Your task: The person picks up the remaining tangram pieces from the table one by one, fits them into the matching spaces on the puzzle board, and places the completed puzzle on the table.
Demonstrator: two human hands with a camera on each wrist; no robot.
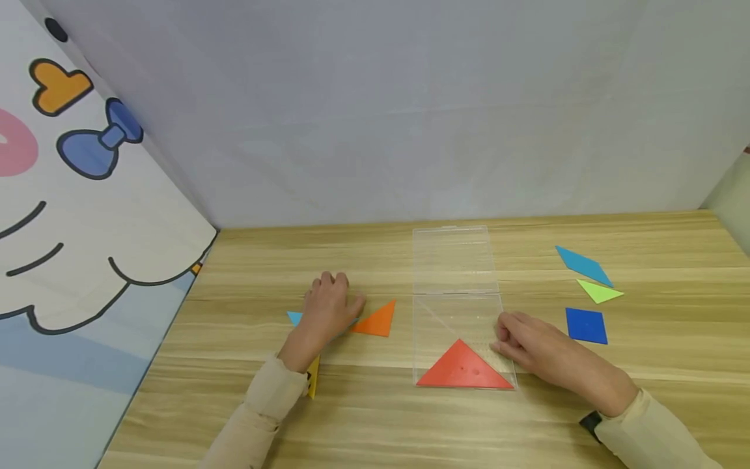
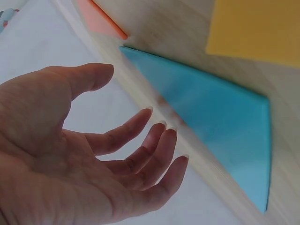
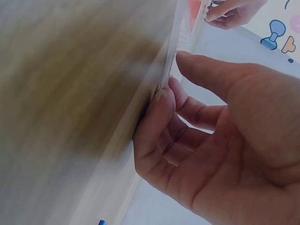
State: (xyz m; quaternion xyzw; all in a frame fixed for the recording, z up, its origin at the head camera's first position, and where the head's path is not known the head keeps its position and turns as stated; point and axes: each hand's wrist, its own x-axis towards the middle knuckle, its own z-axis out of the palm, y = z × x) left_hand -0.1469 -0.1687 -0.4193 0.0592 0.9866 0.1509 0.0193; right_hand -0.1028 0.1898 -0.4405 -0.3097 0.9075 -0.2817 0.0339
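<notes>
Nearest, the left hand [image 1: 324, 307], fingers loosely spread, hovered by a light-blue plastic triangle [image 2: 206, 112] on the wood-grain counter [image 1: 375, 430]; the right hand [image 1: 541, 345], fingers curled, held a transparent plastic case [image 1: 454, 260]. Picking up seemed the step, needing a pinch next.

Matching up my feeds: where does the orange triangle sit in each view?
Head: orange triangle below centre, between the left hand and the clear case.
Left wrist: at the top edge, left of centre, partly cut off, its tip close to the blue triangle.
Right wrist: not identifiable there.
Shared landmark: the left hand, in all three; in the right wrist view it is at top right.
</notes>
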